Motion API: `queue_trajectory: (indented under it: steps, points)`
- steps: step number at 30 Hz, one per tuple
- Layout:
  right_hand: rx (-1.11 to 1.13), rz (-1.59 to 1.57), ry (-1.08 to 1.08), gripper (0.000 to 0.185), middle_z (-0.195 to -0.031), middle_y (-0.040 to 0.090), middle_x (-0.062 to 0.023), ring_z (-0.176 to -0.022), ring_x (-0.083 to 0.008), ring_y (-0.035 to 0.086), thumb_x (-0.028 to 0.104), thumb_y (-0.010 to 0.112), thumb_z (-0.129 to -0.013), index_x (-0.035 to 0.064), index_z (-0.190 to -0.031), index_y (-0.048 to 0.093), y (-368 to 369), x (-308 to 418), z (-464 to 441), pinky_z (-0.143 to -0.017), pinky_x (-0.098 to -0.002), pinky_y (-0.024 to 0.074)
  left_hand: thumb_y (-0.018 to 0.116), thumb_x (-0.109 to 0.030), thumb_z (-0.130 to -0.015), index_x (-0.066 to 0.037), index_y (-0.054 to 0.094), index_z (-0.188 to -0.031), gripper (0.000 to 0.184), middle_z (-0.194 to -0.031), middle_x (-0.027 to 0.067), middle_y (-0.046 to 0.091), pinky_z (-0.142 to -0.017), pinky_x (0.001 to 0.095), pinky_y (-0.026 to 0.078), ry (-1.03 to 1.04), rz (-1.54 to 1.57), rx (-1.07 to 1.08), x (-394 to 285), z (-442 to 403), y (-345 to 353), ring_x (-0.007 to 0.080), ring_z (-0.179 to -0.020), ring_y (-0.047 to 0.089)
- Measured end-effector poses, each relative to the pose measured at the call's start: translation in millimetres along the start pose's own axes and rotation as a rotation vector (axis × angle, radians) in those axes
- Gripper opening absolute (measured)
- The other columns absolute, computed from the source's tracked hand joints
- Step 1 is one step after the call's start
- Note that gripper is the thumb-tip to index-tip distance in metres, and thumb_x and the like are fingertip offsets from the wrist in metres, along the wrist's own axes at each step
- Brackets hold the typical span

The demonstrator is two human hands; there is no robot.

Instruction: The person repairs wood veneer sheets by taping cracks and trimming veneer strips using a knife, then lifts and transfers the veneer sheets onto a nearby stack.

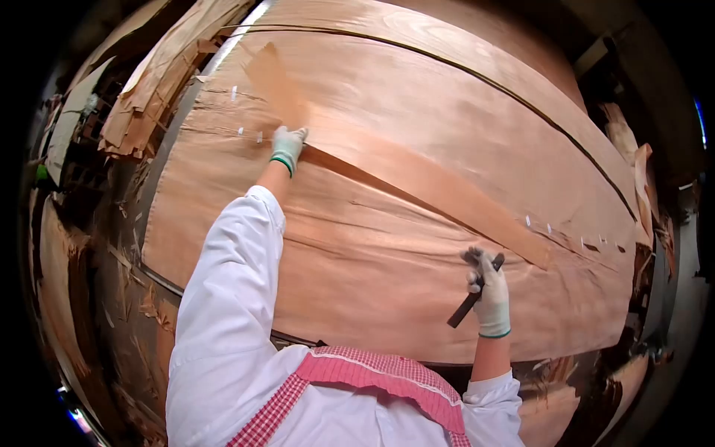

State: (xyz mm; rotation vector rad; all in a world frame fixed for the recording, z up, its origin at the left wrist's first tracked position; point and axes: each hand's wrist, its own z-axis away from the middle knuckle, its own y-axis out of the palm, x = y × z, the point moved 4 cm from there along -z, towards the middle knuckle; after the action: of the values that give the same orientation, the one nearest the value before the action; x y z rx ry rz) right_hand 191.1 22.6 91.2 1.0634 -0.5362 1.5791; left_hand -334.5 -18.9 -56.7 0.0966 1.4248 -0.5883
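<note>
A large sheet of thin wood veneer (417, 74) lies in front of me, wrinkled along its nearer part. Across it runs a long, narrow veneer strip (417, 167), slanting from upper left to lower right. My left hand (289, 145), in a white glove with a green cuff, is closed on the strip's near edge towards its left end. Lower right, my gloved right hand (488, 290) grips a dark flat bar (465, 309) held at a slant over the sheet. Whether the bar has a cutting edge I cannot tell. Darkened fingertips show on the right glove.
Small white tape pieces (240, 131) stick to the sheet at left, with more at right. A dark curved line (447, 59) crosses the far part. Torn veneer scraps (141, 97) are heaped at the left, and others (644, 179) hang past the right edge.
</note>
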Motion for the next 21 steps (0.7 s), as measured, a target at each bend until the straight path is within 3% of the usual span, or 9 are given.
queue_trajectory:
  steps: [2,3,4,6,8,10,13,17,21]
  points:
    - [0.182,0.028,-0.138,0.027,-0.107,0.064,-0.0139,-0.058,-0.0058,0.049,0.028,0.046,-0.102,0.0049,-0.108,0.056,67,54,30,-0.044,-0.0162,0.0341,0.074,-0.019,-0.081,0.005,0.052,-0.107,0.042,-0.107,0.0224,0.062,-0.085,0.0407,0.051,0.157,-0.372,-0.309,-25,3,-21,0.0327,-0.097,0.062]
    - [0.289,0.023,-0.207,0.028,-0.109,0.064,-0.0156,-0.057,-0.0074,0.050,0.029,0.045,-0.102,0.0045,-0.106,0.057,94,77,46,-0.043,-0.0176,0.0347,0.075,-0.025,-0.080,0.006,0.047,-0.120,0.057,-0.122,0.0257,0.057,-0.098,0.0411,0.043,0.275,-0.191,-0.323,-2,-27,-26,0.0378,-0.114,0.055]
    - [0.421,-0.060,-0.290,0.024,-0.108,0.064,-0.0175,-0.053,-0.0108,0.050,0.025,0.046,-0.101,0.0042,-0.102,0.057,117,95,61,-0.042,-0.0193,0.0352,0.070,-0.027,-0.085,0.004,0.044,-0.131,0.061,-0.127,0.0218,0.056,-0.096,0.0399,0.045,0.342,-0.333,-0.449,-37,-4,-30,0.0339,-0.115,0.057]
    - [0.681,-0.152,-0.357,0.016,-0.101,0.064,-0.0196,-0.049,-0.0168,0.051,0.017,0.049,-0.098,0.0038,-0.094,0.058,148,130,83,-0.041,-0.0235,0.0383,0.062,-0.027,-0.092,0.002,0.045,-0.134,0.054,-0.127,0.0191,0.058,-0.098,0.0380,0.045,0.396,0.041,-0.048,-138,80,-17,0.0290,-0.115,0.058]
    - [0.934,-0.174,-0.317,0.010,-0.089,0.063,-0.0200,-0.049,-0.0220,0.055,0.008,0.052,-0.092,0.0036,-0.085,0.058,174,172,97,-0.043,-0.0283,0.0435,0.046,-0.029,-0.101,0.002,0.053,-0.129,0.042,-0.124,0.0170,0.060,-0.103,0.0394,0.042,0.559,0.579,0.710,-223,175,-8,0.0264,-0.116,0.058]
    - [1.181,-0.206,-0.266,0.012,-0.078,0.062,-0.0204,-0.050,-0.0272,0.059,-0.001,0.054,-0.086,0.0034,-0.076,0.058,192,200,110,-0.045,-0.0331,0.0486,0.045,-0.038,-0.099,0.002,0.050,-0.132,0.052,-0.130,0.0186,0.056,-0.103,0.0424,0.042,0.672,0.708,1.214,-282,261,-33,0.0301,-0.120,0.055]
    - [1.379,-0.352,-0.423,0.009,-0.088,0.063,-0.0175,-0.055,-0.0273,0.060,0.000,0.057,-0.086,0.0069,-0.084,0.062,199,204,121,-0.051,-0.0336,0.0509,0.046,-0.034,-0.099,0.002,0.051,-0.130,0.048,-0.130,0.0171,0.056,-0.102,0.0420,0.042,0.818,0.814,1.630,-306,320,-52,0.0291,-0.119,0.055]
    - [1.534,-0.589,-0.795,0.021,-0.119,0.065,-0.0111,-0.064,-0.0221,0.059,0.009,0.059,-0.092,0.0143,-0.109,0.070,204,212,137,-0.059,-0.0298,0.0503,0.047,-0.029,-0.099,0.001,0.053,-0.129,0.042,-0.129,0.0151,0.057,-0.102,0.0414,0.043,0.840,0.897,1.702,-300,314,-85,0.0279,-0.118,0.056]
    - [1.105,-0.941,-0.505,0.019,-0.066,0.055,-0.0038,-0.046,-0.0148,0.050,0.014,0.054,-0.092,0.0076,-0.074,0.058,172,176,96,-0.040,-0.0277,0.0401,0.048,-0.023,-0.099,0.000,0.054,-0.127,0.037,-0.128,0.0131,0.058,-0.101,0.0409,0.044,0.766,1.100,1.409,-263,257,-118,0.0266,-0.117,0.056]
